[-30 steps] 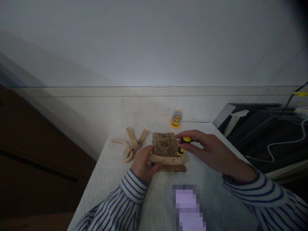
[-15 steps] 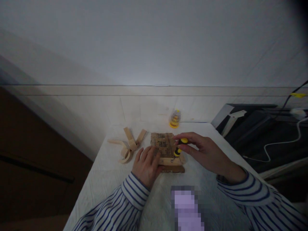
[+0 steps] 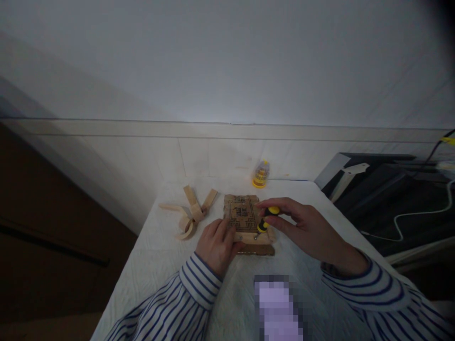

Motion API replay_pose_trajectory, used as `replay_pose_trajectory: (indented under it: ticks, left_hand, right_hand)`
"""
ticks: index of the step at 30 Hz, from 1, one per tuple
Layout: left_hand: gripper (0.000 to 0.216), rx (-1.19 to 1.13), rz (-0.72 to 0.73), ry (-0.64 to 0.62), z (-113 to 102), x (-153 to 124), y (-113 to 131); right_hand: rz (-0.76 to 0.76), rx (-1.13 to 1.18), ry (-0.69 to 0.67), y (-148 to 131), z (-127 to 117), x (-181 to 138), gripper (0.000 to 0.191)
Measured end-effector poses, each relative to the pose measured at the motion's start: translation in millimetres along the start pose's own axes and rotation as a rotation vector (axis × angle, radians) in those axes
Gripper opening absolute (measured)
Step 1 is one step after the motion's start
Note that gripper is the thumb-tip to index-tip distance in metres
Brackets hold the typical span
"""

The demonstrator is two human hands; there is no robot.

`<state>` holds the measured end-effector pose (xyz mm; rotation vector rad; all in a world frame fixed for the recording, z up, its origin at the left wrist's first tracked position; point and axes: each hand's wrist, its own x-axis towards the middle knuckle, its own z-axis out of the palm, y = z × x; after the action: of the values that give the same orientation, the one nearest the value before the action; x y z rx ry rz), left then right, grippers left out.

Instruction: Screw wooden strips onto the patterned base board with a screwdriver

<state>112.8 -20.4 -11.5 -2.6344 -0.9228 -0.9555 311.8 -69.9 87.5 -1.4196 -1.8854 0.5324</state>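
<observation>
A small wooden panel [image 3: 241,213] with dark engraved patterns lies on the white-covered table [image 3: 159,265]. A pale curved wooden strip [image 3: 261,238] runs along its near edge. My left hand [image 3: 216,244] rests on the panel's near left corner, fingers pressed down on it. My right hand [image 3: 305,229] is closed around a short screwdriver [image 3: 267,219] with a yellow and black handle. The screwdriver stands tilted, its tip down at the strip near the panel's right corner.
A bundle of loose curved wooden pieces [image 3: 190,218] lies left of the panel. A small yellow container [image 3: 260,174] stands at the table's far edge by the wall. Dark equipment and a white cable [image 3: 408,215] lie off the table's right side.
My left hand slid from the strip's end up onto the panel's corner. The screwdriver moved slightly left and lower along the strip. The view shifted a little.
</observation>
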Motion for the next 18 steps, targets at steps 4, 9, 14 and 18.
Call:
replay_pose_trajectory:
  ticks: [4, 9, 14, 18]
  left_hand:
    - [0.031, -0.017, 0.005, 0.002, 1.2, -0.2, -0.7]
    - [0.03, -0.032, 0.001, 0.002, 1.1, 0.4, -0.1]
    - [0.029, -0.053, 0.001, 0.008, 1.4, 0.8, 0.2]
    - [0.028, -0.067, 0.001, 0.023, 1.9, 0.6, 0.3]
  right_hand:
    - [0.006, -0.024, 0.001, 0.7, 0.1, 0.3, 0.026]
    - [-0.003, -0.056, 0.005, 1.5, 0.9, 1.3, 0.026]
    - [-0.013, -0.073, 0.007, 1.7, 2.1, 1.3, 0.026]
    - [-0.013, -0.067, -0.011, 2.0, 2.2, 2.0, 0.026]
